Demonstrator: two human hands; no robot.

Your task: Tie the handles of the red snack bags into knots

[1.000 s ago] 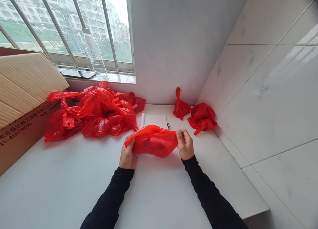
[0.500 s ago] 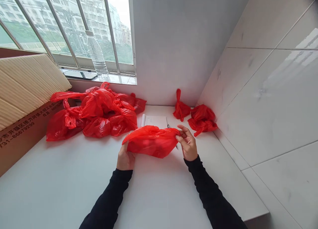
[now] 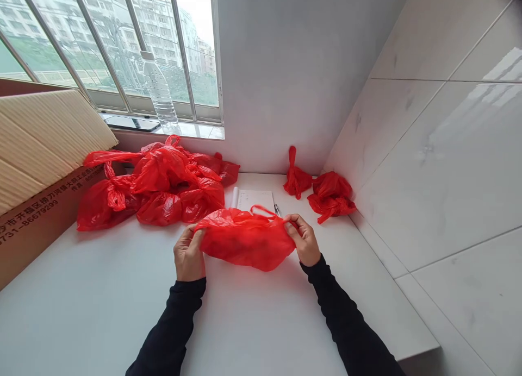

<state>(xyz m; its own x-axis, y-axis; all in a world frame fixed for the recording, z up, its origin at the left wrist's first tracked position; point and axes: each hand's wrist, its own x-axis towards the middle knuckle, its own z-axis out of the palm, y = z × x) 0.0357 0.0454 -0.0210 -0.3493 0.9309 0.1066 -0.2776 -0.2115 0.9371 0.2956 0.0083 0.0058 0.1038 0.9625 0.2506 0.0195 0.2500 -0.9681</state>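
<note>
A thin red plastic bag [image 3: 248,243] is stretched sideways between my two hands above the white table. My left hand [image 3: 190,254] pinches its left end between thumb and fingers. At the right end, my right hand [image 3: 303,237] pinches the bag's edge. A loose handle loop stands up from the top of the bag near the right side. Dark blurry shapes show faintly through the plastic, but I cannot tell what they are. Just behind the bag lie a notepad [image 3: 256,198] and a pen [image 3: 277,209], both partly covered by it.
A heap of knotted red bags [image 3: 163,175] lies at the back left beside a cardboard box [image 3: 44,191]. Two more red bags [image 3: 332,194] rest by the tiled wall [image 3: 460,175]. On the windowsill stands a water bottle [image 3: 158,93]. The white table [image 3: 236,321] ends at the lower right.
My left hand has shifted left and now pinches the bag's end from outside. The bag is pulled wider and sits slightly lower, and a handle loop has popped up on top.
</note>
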